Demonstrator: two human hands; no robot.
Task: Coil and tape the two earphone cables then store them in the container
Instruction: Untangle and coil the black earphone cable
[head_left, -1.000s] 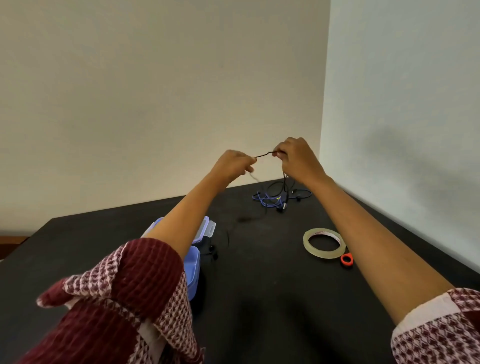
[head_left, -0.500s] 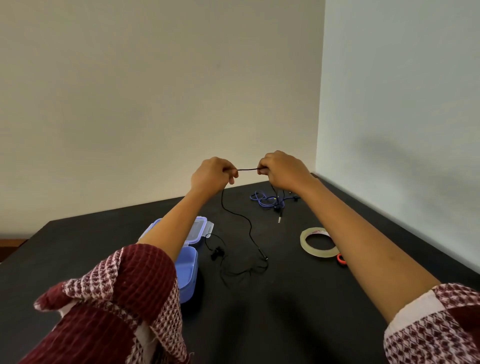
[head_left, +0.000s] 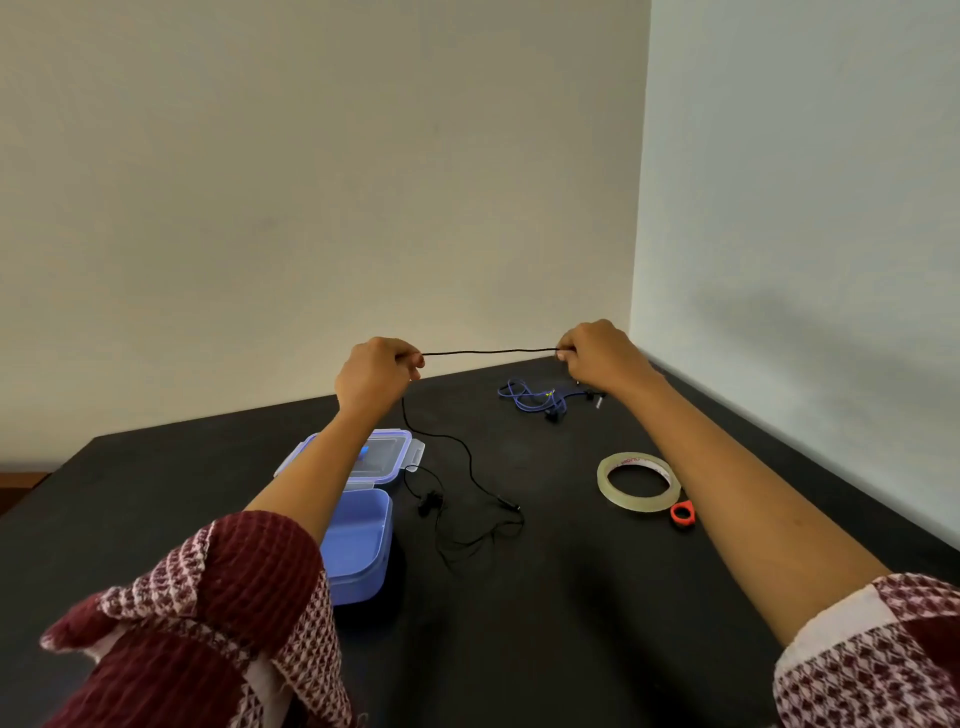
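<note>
A black earphone cable (head_left: 488, 353) is stretched taut and level between my two raised hands. My left hand (head_left: 375, 373) pinches one point of it and my right hand (head_left: 597, 354) pinches its end. From my left hand the rest of the cable hangs down and lies in loose loops on the black table (head_left: 545, 597). A blue earphone cable (head_left: 530, 397) lies tangled at the far side, below my right hand. The open blue container (head_left: 358, 540) sits under my left forearm, its clear lid (head_left: 387, 454) just behind it.
A roll of clear tape (head_left: 638, 482) lies on the right side of the table with a small orange cutter (head_left: 682, 514) beside it. Walls meet in a corner behind the table's far edge.
My hands have moved apart, so the stretch of black cable between them is longer. More of the cable now lies on the table than one second ago.
</note>
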